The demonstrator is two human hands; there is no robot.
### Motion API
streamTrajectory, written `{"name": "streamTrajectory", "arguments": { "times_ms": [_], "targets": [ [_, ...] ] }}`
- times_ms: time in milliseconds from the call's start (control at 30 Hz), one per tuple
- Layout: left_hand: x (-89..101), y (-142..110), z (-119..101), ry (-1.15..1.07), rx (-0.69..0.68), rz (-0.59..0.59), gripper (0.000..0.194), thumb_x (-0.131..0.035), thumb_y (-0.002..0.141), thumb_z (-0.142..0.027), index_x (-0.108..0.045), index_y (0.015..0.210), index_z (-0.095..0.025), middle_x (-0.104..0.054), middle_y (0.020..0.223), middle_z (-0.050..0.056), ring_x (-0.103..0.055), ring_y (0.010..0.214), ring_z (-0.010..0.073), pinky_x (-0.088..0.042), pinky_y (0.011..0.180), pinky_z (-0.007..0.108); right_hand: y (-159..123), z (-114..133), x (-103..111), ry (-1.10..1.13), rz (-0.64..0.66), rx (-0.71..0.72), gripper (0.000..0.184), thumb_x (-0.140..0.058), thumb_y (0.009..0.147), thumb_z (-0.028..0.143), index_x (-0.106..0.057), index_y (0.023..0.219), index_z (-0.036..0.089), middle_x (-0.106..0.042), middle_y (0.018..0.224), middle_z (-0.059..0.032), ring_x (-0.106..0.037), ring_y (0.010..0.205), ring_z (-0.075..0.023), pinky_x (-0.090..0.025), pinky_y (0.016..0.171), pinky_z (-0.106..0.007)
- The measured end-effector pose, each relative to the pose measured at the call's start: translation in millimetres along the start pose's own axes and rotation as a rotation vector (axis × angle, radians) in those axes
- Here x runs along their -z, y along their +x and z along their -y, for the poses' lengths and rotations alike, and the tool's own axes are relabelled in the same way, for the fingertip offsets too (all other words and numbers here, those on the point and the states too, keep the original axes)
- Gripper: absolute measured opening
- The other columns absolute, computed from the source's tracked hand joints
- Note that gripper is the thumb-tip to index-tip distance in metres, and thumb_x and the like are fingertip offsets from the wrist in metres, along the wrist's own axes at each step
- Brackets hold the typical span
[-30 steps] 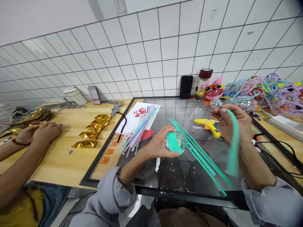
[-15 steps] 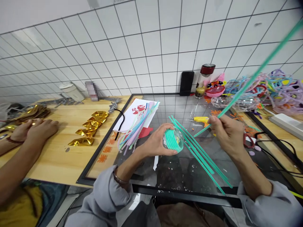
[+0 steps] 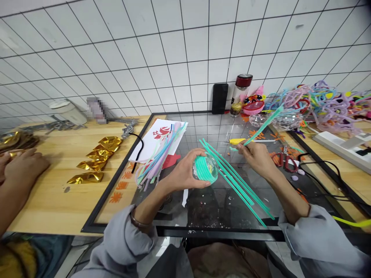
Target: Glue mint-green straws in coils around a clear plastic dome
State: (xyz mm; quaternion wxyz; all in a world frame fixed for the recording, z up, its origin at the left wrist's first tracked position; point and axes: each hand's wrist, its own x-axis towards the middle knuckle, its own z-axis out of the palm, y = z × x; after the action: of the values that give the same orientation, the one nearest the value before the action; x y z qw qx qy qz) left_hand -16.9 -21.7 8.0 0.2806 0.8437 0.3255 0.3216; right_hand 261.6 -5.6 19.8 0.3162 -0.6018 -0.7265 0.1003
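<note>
My left hand point(image 3: 181, 170) is closed around a clear plastic ball point(image 3: 214, 164), part of which is covered by rows of green pipe cleaner point(image 3: 203, 168). Between thumb and fingers, my right hand point(image 3: 257, 158) pinches a single green pipe cleaner point(image 3: 266, 125), which slants up and to the right. Several loose green pipe cleaners point(image 3: 240, 186) lie on the glass top just right of the ball. Behind my right hand is a yellow glue gun point(image 3: 237, 141), partly hidden. Red-handled scissors point(image 3: 285, 160) rest beyond my right wrist.
Pastel pipe cleaners point(image 3: 158, 158) lie across a white sheet point(image 3: 153, 133). Folded gold foil pieces point(image 3: 98, 156) sit at left, near another person's hand point(image 3: 27, 166). At the back stand a phone point(image 3: 220, 98) and a bottle point(image 3: 239, 96); a power strip point(image 3: 344, 150) is at right.
My right hand has moved slightly left and back, and its pipe cleaner now appears much shorter in view. My left hand keeps its hold on the ball. The view has shifted right.
</note>
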Motion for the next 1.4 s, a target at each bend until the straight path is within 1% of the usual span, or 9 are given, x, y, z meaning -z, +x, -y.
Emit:
{"name": "streamTrajectory", "arguments": {
  "times_ms": [100, 200, 433, 667, 733, 833, 933, 1167, 1400],
  "targets": [
    [0.3, -0.2, 0.2, -0.001, 0.002, 0.005, 0.076, -0.085, 0.061, -0.031, -0.041, 0.122, -0.022, -0.049, 0.134, 0.014, -0.051, 0.128, 0.0323, -0.041, 0.111, 0.051, 0.4, 3.0, 9.0, 0.105, -0.204, -0.051, 0.049, -0.040, 0.093, 0.059, -0.061, 0.073, 0.020, -0.063, 0.056, -0.0038, -0.058, 0.050, -0.0171, -0.041, 0.054, -0.028],
    [0.5, 0.1, 0.3, 0.000, -0.006, 0.007, 0.077, -0.085, 0.060, -0.032, -0.041, 0.122, -0.022, -0.049, 0.135, 0.015, -0.051, 0.128, 0.0321, -0.041, 0.111, 0.050, 2.7, 8.5, 18.0, 0.125, -0.264, -0.041, 0.052, -0.041, 0.092, 0.064, -0.057, 0.068, 0.021, -0.057, 0.050, -0.0008, -0.053, 0.046, -0.0150, -0.038, 0.051, -0.027],
    [0.7, 0.7, 0.4, 0.002, -0.009, 0.004, 0.074, -0.084, 0.061, -0.033, -0.042, 0.122, -0.023, -0.051, 0.134, 0.013, -0.051, 0.128, 0.0319, -0.042, 0.110, 0.050, 9.6, -1.1, 11.7, -0.007, -0.046, -0.047, 0.046, -0.047, 0.089, 0.055, -0.051, 0.058, 0.021, -0.058, 0.050, -0.0022, -0.048, 0.046, -0.0133, -0.031, 0.049, -0.026],
    [0.5, 0.2, 0.5, -0.001, -0.002, 0.003, 0.074, -0.085, 0.062, -0.033, -0.043, 0.122, -0.021, -0.050, 0.135, 0.014, -0.051, 0.128, 0.0317, -0.041, 0.111, 0.049, -3.3, -8.8, 4.8, 0.068, 0.144, -0.088, 0.019, -0.059, 0.081, 0.037, -0.064, 0.080, 0.019, -0.065, 0.060, -0.0016, -0.060, 0.054, -0.0178, -0.041, 0.055, -0.027],
    [0.4, 0.3, 0.4, -0.003, 0.000, 0.003, 0.074, -0.085, 0.062, -0.033, -0.043, 0.122, -0.021, -0.050, 0.135, 0.015, -0.051, 0.128, 0.0317, -0.041, 0.112, 0.049, -8.2, -9.7, 4.1, 0.135, 0.154, -0.078, 0.014, -0.060, 0.079, 0.033, -0.064, 0.081, 0.020, -0.065, 0.060, -0.0009, -0.061, 0.053, -0.0182, -0.044, 0.055, -0.028],
    [0.4, 0.4, 0.1, -0.007, 0.004, 0.002, 0.074, -0.084, 0.062, -0.033, -0.043, 0.123, -0.022, -0.051, 0.135, 0.014, -0.052, 0.128, 0.0323, -0.041, 0.111, 0.050, -13.4, -9.7, 6.7, 0.219, 0.043, -0.065, 0.016, -0.059, 0.081, 0.034, -0.064, 0.083, 0.019, -0.065, 0.061, -0.0013, -0.063, 0.054, -0.0186, -0.047, 0.056, -0.030],
    [0.6, 0.3, 0.5, -0.009, 0.007, 0.002, 0.075, -0.084, 0.061, -0.033, -0.043, 0.124, -0.023, -0.051, 0.135, 0.013, -0.052, 0.127, 0.0324, -0.041, 0.111, 0.050, -13.4, -4.9, 14.7, 0.165, -0.017, -0.015, 0.017, -0.056, 0.084, 0.033, -0.064, 0.084, 0.018, -0.065, 0.059, -0.0016, -0.064, 0.055, -0.0189, -0.047, 0.057, -0.029],
    [0.3, -0.2, 1.2, -0.001, 0.010, 0.009, 0.075, -0.084, 0.062, -0.034, -0.042, 0.124, -0.023, -0.051, 0.135, 0.013, -0.052, 0.128, 0.0318, -0.041, 0.110, 0.049, 3.9, 13.9, 29.0, -0.100, 0.155, 0.012, 0.021, -0.051, 0.087, 0.028, -0.057, 0.069, 0.020, -0.065, 0.057, -0.0037, -0.061, 0.052, -0.0169, -0.040, 0.055, -0.027],
    [0.4, 0.5, -0.8, -0.001, 0.028, 0.009, 0.076, -0.085, 0.061, -0.035, -0.043, 0.124, -0.023, -0.051, 0.134, 0.013, -0.052, 0.128, 0.0324, -0.042, 0.109, 0.049, 11.2, 14.1, 21.0, -0.108, 0.209, 0.005, 0.019, -0.055, 0.086, 0.031, -0.060, 0.073, 0.019, -0.064, 0.058, -0.0029, -0.060, 0.054, -0.0171, -0.037, 0.056, -0.027]
  ]
}}
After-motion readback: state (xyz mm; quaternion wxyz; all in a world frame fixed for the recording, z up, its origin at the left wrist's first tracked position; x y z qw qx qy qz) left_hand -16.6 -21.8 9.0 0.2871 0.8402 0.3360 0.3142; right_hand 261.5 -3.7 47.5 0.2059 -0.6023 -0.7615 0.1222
